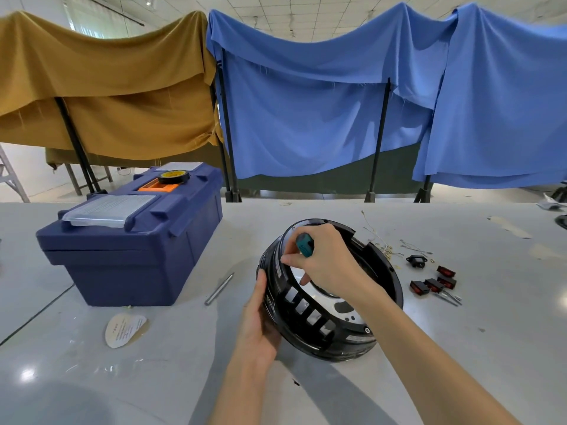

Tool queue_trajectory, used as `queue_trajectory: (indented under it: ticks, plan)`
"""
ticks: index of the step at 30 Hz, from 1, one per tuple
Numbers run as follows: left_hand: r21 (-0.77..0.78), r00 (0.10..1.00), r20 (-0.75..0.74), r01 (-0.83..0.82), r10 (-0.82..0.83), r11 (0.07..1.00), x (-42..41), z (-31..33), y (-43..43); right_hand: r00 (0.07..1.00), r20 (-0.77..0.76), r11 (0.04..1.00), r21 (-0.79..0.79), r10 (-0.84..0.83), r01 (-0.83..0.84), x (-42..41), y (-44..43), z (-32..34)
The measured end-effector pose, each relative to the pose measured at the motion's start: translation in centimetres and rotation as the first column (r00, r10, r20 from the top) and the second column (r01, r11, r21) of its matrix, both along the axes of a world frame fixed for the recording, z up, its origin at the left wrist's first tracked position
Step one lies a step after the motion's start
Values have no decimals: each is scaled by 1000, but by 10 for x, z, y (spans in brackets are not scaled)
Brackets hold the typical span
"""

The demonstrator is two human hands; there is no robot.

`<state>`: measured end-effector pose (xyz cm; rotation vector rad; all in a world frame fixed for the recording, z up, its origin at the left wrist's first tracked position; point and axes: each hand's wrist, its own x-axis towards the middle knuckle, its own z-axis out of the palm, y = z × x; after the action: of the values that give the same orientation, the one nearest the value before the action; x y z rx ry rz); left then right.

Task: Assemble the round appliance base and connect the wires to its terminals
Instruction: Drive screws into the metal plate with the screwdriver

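Note:
The round black appliance base (pixel 331 338) stands tilted on its edge on the grey table, its slotted wall and shiny metal inner plate facing me. My left hand (pixel 259 323) grips its left rim. My right hand (pixel 322 262) reaches inside the base and holds a screwdriver with a teal handle (pixel 304 245); its tip is hidden by my hand. Thin pale wires (pixel 383 243) lie on the table just behind the base.
A dark blue toolbox (pixel 132 240) with a tape roll (pixel 173 177) on its lid stands at the left. A metal bit (pixel 219 289) and a round label (pixel 125 329) lie near it. Red rocker switches (pixel 435 282), a black socket (pixel 416 261) and screws lie right of the base.

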<state>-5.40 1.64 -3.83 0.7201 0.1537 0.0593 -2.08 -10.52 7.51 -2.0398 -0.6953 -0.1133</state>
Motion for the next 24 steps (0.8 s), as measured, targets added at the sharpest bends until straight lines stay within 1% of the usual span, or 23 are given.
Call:
queue_trajectory:
  ticks: [4, 10, 12, 16, 21, 24]
  plan:
    - [23, 1000, 16, -14, 14, 1000, -1, -1, 1, 995, 95, 997, -61, -33, 39, -7, 0, -6]
    - [46, 999, -25, -39, 40, 998, 1, -2, 0, 974, 225, 983, -171, -34, 74, -13, -6, -15]
    - [40, 998, -36, -42, 43, 998, 0, -2, 0, 969, 242, 974, -205, -41, 92, -16, -5, -19]
    - [30, 999, -35, -29, 30, 999, -2, -1, -1, 960, 278, 973, -209, -34, 95, -21, -6, -20]
    - [13, 998, -50, -42, 43, 999, -3, 1, -2, 975, 222, 961, -265, -20, 80, -25, -8, -16]
    - [12, 997, -52, -60, 61, 998, -4, 4, -4, 988, 155, 972, -224, -28, 63, -23, -9, -13]
